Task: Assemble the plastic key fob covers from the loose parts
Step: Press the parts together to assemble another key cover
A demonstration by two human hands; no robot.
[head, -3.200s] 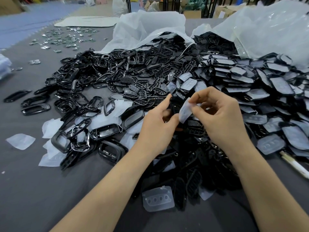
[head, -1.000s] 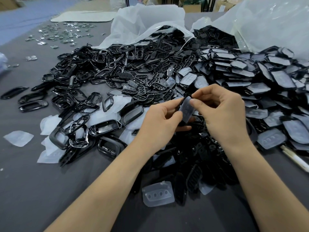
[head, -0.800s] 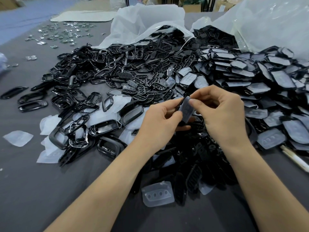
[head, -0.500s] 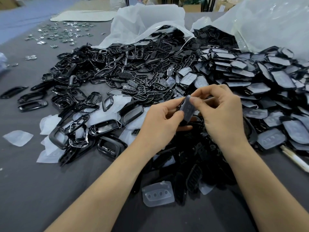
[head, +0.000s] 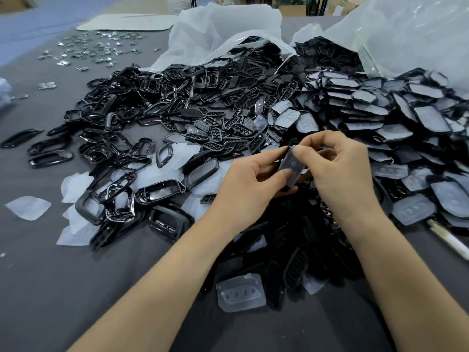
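Over the middle of the table both hands hold one small key fob cover piece (head: pixel 291 167), a black part with a translucent membrane lying against it. My left hand (head: pixel 250 184) grips its lower end, thumb on the front. My right hand (head: pixel 340 171) pinches its upper edge between thumb and forefinger. Under and around the hands lies a heap of black frames (head: pixel 162 191), black button plates (head: pixel 223 128) and translucent membranes (head: pixel 413 212). One loose membrane (head: pixel 241 292) with round bumps lies near me, between my forearms.
Two open plastic bags (head: pixel 223 34) spill parts at the back of the grey table (head: pixel 50 288). Small shiny metal pieces (head: pixel 101 50) are scattered at the far left. A white stick (head: pixel 449 240) lies at the right edge. Loose white films (head: pixel 28 207) lie at the left.
Over three seconds the membrane went from peeled away in my right hand to lying flat on the black part. In the last second the hands barely moved.
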